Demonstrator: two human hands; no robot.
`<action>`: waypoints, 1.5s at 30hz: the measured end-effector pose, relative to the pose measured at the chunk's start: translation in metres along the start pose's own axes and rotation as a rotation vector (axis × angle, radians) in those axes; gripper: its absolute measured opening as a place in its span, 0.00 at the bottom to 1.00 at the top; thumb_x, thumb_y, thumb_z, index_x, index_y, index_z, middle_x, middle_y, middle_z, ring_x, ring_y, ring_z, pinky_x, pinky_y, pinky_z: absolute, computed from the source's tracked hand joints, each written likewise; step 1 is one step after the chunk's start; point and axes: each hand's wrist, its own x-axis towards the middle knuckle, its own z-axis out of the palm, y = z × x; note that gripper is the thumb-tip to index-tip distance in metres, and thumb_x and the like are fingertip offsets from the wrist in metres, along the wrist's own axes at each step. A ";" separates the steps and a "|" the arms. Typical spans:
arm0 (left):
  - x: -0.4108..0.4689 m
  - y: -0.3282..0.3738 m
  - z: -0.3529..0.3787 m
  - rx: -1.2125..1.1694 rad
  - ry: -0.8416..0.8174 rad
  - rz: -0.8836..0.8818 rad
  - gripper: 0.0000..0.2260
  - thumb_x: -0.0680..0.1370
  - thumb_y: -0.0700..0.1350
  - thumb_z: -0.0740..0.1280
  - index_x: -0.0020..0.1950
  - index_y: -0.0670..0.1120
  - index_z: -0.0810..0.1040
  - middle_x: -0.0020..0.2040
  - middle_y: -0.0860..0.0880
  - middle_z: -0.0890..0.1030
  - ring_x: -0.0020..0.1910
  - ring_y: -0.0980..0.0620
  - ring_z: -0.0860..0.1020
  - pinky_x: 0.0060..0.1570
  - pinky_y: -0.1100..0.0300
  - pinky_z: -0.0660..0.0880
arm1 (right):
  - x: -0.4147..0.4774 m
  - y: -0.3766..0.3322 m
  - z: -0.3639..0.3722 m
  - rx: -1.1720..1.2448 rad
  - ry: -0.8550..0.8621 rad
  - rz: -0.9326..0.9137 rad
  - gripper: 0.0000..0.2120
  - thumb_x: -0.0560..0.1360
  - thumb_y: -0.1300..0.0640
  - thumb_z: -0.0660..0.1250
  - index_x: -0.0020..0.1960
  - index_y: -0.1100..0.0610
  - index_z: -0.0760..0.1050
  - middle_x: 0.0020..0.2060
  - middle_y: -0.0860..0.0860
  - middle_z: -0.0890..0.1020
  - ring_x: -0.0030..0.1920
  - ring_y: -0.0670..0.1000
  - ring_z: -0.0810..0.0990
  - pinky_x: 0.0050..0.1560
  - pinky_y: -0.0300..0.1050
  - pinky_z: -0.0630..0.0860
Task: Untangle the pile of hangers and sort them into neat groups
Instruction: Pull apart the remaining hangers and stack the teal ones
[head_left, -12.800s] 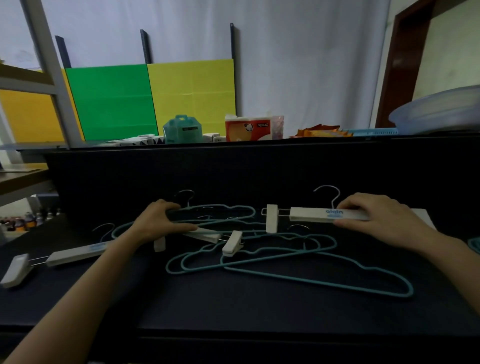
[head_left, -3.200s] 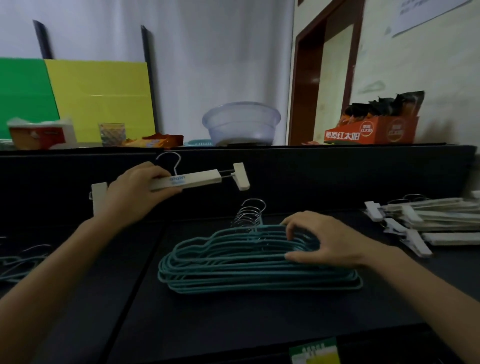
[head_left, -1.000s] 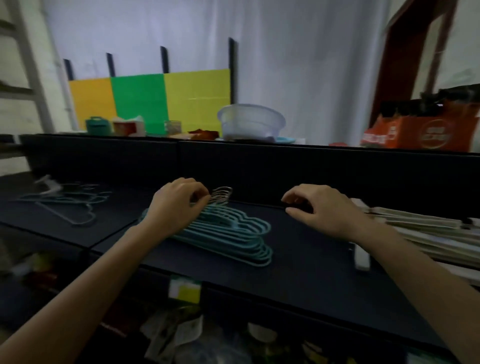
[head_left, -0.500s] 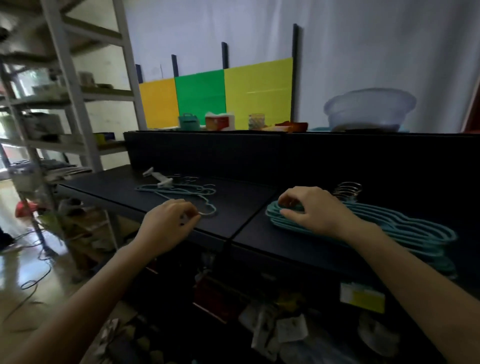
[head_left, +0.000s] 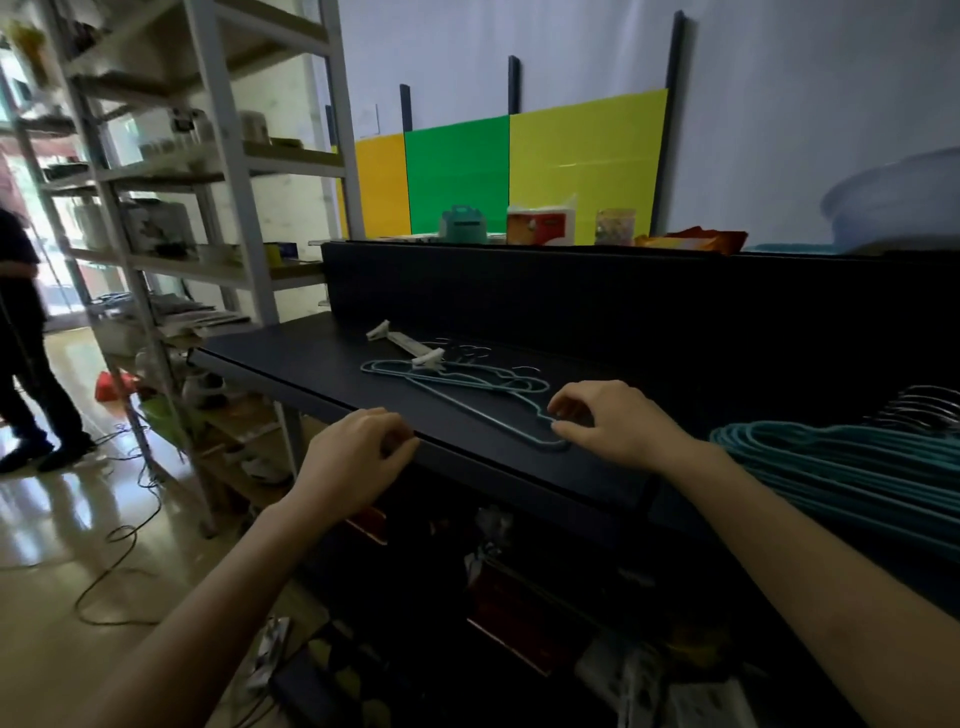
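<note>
- My left hand is at the front edge of the black shelf, fingers curled in, holding nothing.
- My right hand curls over the near end of a teal hanger; I cannot tell if it pinches it.
- The stacked hangers lie to the right.
- The print on the red box is too blurred to read.

Teal hangers tangled w/ clip hanger; neat stack right.

The stacked teal hangers run off the right edge.
</note>
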 end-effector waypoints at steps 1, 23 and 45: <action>0.005 -0.009 0.003 0.000 -0.007 0.002 0.07 0.76 0.52 0.64 0.49 0.52 0.79 0.43 0.57 0.76 0.43 0.58 0.72 0.33 0.65 0.63 | 0.012 -0.002 0.006 0.002 -0.008 0.002 0.12 0.75 0.48 0.64 0.56 0.49 0.75 0.47 0.44 0.78 0.48 0.46 0.77 0.52 0.47 0.77; 0.182 -0.178 0.068 -0.107 -0.140 0.139 0.09 0.77 0.52 0.63 0.54 0.51 0.78 0.46 0.57 0.73 0.48 0.58 0.71 0.44 0.62 0.70 | 0.210 0.013 0.079 -0.182 -0.255 0.215 0.42 0.65 0.29 0.63 0.71 0.51 0.62 0.68 0.47 0.69 0.65 0.49 0.69 0.63 0.46 0.69; 0.326 -0.254 0.152 -0.280 -0.611 0.391 0.12 0.71 0.54 0.71 0.51 0.53 0.75 0.49 0.54 0.73 0.50 0.54 0.72 0.46 0.67 0.67 | 0.205 0.000 0.091 -0.032 -0.172 0.470 0.44 0.61 0.28 0.66 0.71 0.46 0.61 0.66 0.42 0.67 0.59 0.40 0.65 0.61 0.37 0.64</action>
